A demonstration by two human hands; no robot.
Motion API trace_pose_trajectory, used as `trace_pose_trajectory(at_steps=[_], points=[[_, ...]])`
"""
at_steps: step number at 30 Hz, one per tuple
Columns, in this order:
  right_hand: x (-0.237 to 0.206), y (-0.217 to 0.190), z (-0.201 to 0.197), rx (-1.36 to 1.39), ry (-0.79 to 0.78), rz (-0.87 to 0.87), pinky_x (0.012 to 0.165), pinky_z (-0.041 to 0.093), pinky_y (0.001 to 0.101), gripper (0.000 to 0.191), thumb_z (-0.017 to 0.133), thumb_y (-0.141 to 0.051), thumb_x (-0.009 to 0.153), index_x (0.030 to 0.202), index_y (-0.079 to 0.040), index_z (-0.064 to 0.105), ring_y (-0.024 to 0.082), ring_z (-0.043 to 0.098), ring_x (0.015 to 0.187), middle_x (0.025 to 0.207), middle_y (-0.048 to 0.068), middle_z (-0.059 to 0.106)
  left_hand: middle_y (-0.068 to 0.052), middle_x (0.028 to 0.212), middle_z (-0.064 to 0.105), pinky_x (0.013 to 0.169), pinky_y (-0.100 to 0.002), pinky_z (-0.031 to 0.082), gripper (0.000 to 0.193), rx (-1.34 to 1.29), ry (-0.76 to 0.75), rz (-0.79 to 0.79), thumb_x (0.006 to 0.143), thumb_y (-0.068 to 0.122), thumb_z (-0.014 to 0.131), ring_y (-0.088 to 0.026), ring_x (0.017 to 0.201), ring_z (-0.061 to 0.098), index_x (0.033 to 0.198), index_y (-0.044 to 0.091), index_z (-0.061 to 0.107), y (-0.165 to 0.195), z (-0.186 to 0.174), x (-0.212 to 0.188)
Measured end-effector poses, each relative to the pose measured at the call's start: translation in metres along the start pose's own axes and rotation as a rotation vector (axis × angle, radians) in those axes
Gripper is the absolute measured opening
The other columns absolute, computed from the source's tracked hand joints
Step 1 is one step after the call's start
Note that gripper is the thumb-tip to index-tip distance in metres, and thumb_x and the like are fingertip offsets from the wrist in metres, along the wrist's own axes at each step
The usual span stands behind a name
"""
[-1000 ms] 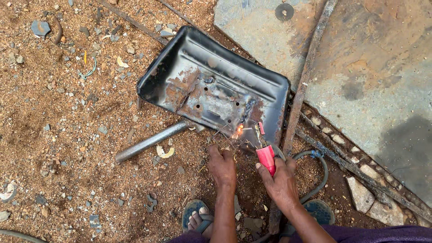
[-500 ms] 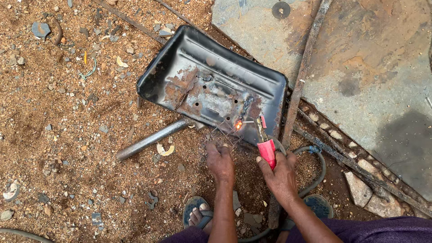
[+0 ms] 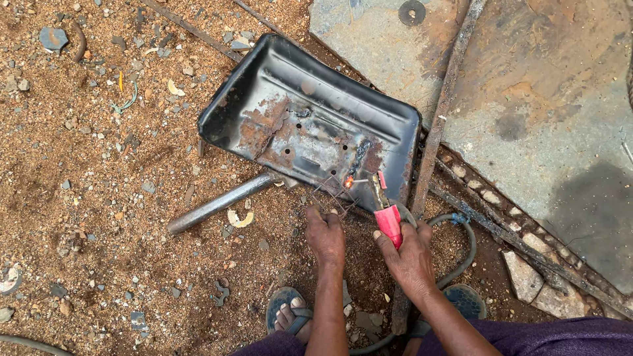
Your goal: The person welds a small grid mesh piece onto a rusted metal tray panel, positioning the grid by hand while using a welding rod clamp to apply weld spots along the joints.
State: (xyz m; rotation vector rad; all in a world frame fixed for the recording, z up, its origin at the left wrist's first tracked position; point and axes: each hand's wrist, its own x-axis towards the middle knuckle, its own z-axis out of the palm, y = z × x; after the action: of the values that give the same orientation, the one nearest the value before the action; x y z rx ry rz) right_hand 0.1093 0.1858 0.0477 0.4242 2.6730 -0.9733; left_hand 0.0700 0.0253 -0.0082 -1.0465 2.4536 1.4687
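Observation:
A black, rust-patched metal seat pan (image 3: 310, 125) lies tilted on the dirt ground. My right hand (image 3: 409, 260) grips a red-handled welding electrode holder (image 3: 388, 221); its rod tip glows orange (image 3: 348, 182) at the pan's near edge. My left hand (image 3: 326, 236) rests beside it on a small wire mesh piece (image 3: 333, 196) against that edge. A grey metal tube (image 3: 221, 203) sticks out from under the pan toward the lower left.
Large rusty steel plates (image 3: 541, 112) lie at the right with a rusted bar (image 3: 440, 112) along their edge. A welding cable (image 3: 465, 240) loops by my sandalled feet (image 3: 290, 313). Stones and scrap bits litter the soil.
The bright welding spark has died down to a small orange glow. My hands have barely moved.

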Motion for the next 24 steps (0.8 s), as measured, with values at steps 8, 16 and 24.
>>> trace_pose_trajectory(at_steps=[8, 16, 24], points=[[-0.001, -0.010, -0.006, 0.010, -0.017, 0.041, 0.103, 0.048, 0.0484, 0.061, 0.068, -0.046, 0.089, 0.124, 0.003, 0.061, 0.046, 0.062, 0.109, 0.136, 0.029, 0.038, -0.014, 0.094, 0.071, 0.072, -0.045, 0.060, 0.031, 0.002, -0.039, -0.100, 0.096, 0.017, 0.063, -0.025, 0.080, 0.072, 0.123, 0.005, 0.055, 0.007, 0.001, 0.002], [0.000, -0.005, -0.001, -0.007, -0.031, 0.037, 0.098, 0.050, 0.0476, 0.060, 0.068, -0.047, 0.089, 0.123, 0.002, 0.061, 0.045, 0.061, 0.109, 0.136, 0.028, 0.036, -0.011, 0.098, 0.069, 0.070, -0.042, 0.057, 0.039, 0.003, -0.071, -0.165, 0.096, 0.016, 0.065, -0.023, 0.077, 0.072, 0.133, 0.009, 0.053, 0.015, -0.006, -0.002], [0.004, 0.004, 0.002, 0.115, 0.103, -0.025, 0.100, 0.044, 0.0494, 0.048, 0.071, -0.042, 0.092, 0.105, 0.003, 0.063, 0.044, 0.050, 0.117, 0.130, 0.027, 0.042, -0.010, 0.084, 0.061, 0.045, -0.033, 0.041, 0.023, -0.326, -0.005, -0.126, 0.096, 0.005, 0.058, -0.017, 0.058, 0.053, 0.118, 0.007, 0.053, 0.018, -0.018, 0.001]])
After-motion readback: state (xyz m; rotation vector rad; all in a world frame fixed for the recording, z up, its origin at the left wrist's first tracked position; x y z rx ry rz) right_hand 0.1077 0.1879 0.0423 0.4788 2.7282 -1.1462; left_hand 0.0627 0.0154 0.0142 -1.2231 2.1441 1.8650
